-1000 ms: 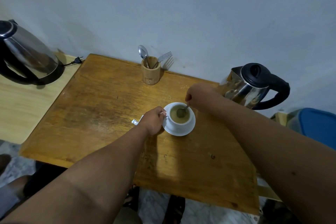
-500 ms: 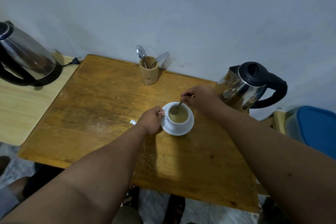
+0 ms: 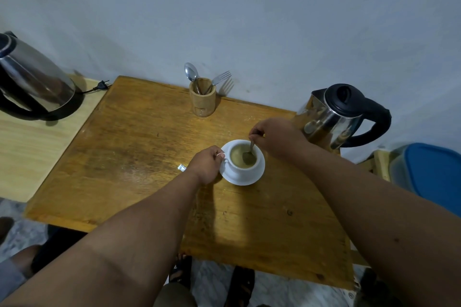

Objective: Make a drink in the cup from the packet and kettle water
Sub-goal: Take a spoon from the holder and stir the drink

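Fingers (image 3: pixel 255 132) of the right hand (image 3: pixel 277 136) are pinching a spoon (image 3: pixel 249 154), stirring the filled cup (image 3: pixel 243 159) mid-tabletop (image 3: pixel 139 147); left hand (image 3: pixel 205 164) is gripping its handle. Next, likely: lifting the spoon out without dripping.

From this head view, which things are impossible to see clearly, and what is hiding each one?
- Cup handle: mostly covered by the left hand that grips it.
- Packet: only a small white corner shows past the left hand; print unreadable.
- Spoon: its bowl is sunk in the drink, its handle top is inside the right hand.
- Left kettle: cut off by the picture's left edge.
- Right kettle: water level hidden by its closed lid.
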